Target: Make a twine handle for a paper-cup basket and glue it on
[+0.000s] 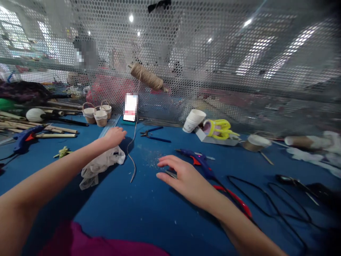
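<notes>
My left hand (pixel 115 137) is stretched forward over the blue table, just beyond a crumpled pale cloth (pixel 102 164). Its fingers bend downward and their tips are blurred, so what lies under them is hidden. My right hand (pixel 183 176) hovers in the middle, open, thumb and fingers apart. Below it lies a pair of scissors (pixel 241 201) with red handles, mostly covered by my hand and wrist. A blue hot glue gun (pixel 198 158) rests just beyond that hand. Between my hands a twine end (pixel 131 161) hangs down from a spool (pixel 146 76) on the mesh.
Three small cup baskets (pixel 100 117) stand back left beside a phone (pixel 130 107). Blue-handled pliers (pixel 156 135) lie behind. Stacked paper cups (pixel 194 119) and a yellow roll (pixel 217 128) sit back right. Another glue gun (pixel 25 140) and sticks are left; black cable (pixel 266 195) loops right.
</notes>
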### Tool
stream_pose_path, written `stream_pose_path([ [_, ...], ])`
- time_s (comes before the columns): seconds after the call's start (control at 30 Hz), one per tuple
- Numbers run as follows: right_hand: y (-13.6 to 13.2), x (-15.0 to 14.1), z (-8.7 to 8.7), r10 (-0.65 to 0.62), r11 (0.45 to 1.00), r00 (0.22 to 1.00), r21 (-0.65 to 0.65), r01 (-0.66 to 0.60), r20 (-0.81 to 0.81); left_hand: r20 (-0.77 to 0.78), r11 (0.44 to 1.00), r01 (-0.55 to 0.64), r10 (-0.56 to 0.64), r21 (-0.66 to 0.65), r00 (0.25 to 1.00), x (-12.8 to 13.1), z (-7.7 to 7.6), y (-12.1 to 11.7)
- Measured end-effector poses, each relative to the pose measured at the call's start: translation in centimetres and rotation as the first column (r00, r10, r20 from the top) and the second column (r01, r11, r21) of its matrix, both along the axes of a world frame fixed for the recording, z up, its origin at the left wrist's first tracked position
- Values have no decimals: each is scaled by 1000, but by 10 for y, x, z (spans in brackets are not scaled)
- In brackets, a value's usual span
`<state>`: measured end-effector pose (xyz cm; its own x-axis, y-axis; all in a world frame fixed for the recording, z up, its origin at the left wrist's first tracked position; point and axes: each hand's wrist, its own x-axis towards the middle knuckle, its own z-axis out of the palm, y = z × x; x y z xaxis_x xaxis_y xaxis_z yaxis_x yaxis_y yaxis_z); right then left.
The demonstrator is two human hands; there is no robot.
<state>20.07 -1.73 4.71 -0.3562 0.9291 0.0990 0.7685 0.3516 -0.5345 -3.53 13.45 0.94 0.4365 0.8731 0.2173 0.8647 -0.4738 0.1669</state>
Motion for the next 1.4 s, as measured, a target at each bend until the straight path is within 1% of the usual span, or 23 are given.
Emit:
stream_pose_path([
  [0.07, 3, 2, 0, -11, 1000, 1000, -10, 11, -1, -67, 999, 34, -36, -37, 997, 5, 6, -3],
  [0.2, 22, -5, 0, -141, 987, 989, -85, 138, -30, -113, 987, 156, -159, -38, 981, 15, 37, -24],
  [0.23, 28, -11, 0, -162, 981, 984, -118, 152, -74, -116, 980, 194, -197, -36, 974, 20, 44, -32],
  [0.3, 38, -26, 1, -128, 977, 966, -195, 84, -224, -112, 962, 271, -273, -29, 956, 30, 54, -52],
  [0.4, 40, -44, 2, -9, 961, 940, -263, -86, -342, -98, 923, 383, -384, -22, 918, 43, 54, -84],
  [0.5, 24, -42, 6, 49, 939, 948, -309, -151, -316, -62, 833, 535, -532, 142, 845, 45, 45, -111],
  [0.57, 10, -28, 10, 23, 907, 950, -392, -151, -312, -21, 797, 574, -581, 189, 814, 42, 42, -125],
  [0.63, -2, -10, 14, -77, 891, 939, -446, -87, -336, 45, 789, 582, -601, 197, 798, 39, 44, -137],
  [0.7, -10, 9, 18, -211, 921, 878, -388, 31, -429, 95, 746, 656, -665, 113, 740, 38, 49, -146],
  [0.77, -13, 26, 19, -338, 936, 747, -290, 201, -573, 147, 716, 698, -687, -25, 711, 40, 54, -155],
  [0.83, -15, 39, 18, -409, 907, 602, -235, 348, -686, 160, 700, 694, -676, -168, 720, 43, 57, -163],
  [0.9, -18, 46, 14, -434, 881, 533, -217, 421, -726, 142, 622, 747, -738, -236, 660, 47, 57, -173],
  [0.97, -22, 49, 9, -449, 878, 583, -215, 427, -677, 156, 494, 820, -821, -288, 549, 51, 57, -184],
  [1.03, -26, 50, 8, -458, 889, 724, -246, 387, -515, 239, 363, 882, -866, -301, 438, 53, 59, -192],
  [1.07, -28, 51, 9, -440, 893, 811, -282, 351, -385, 276, 317, 908, -878, -275, 391, 53, 62, -194],
  [1.1, -27, 53, 12, -397, 895, 887, -316, 316, -236, 287, 306, 914, -880, -266, 378, 53, 65, -194],
  [1.17, -20, 59, 21, -291, 907, 954, -295, 300, 77, 188, 464, 856, -841, -229, 507, 51, 70, -187],
  [1.2, -13, 64, 27, -267, 923, 941, -225, 312, 210, 154, 585, 790, -777, -181, 611, 50, 71, -181],
  [1.23, -2, 69, 34, -315, 931, 891, -74, 356, 328, 113, 723, 682, -672, -112, 732, 50, 71, -173],
  [1.27, 11, 75, 40, -380, 916, 844, 27, 400, 379, 70, 825, 563, -560, -38, 825, 50, 69, -164],
  [1.3, 26, 80, 46, -432, 897, 806, 101, 430, 405, 42, 887, 459, -461, 42, 887, 50, 66, -155],
  [1.33, 43, 86, 51, -479, 876, 766, 173, 451, 428, 18, 921, 372, -376, 115, 926, 50, 62, -146],
  [1.4, 78, 96, 57, -540, 841, 696, 261, 474, 473, -36, 930, 282, -281, 237, 959, 51, 53, -132],
])
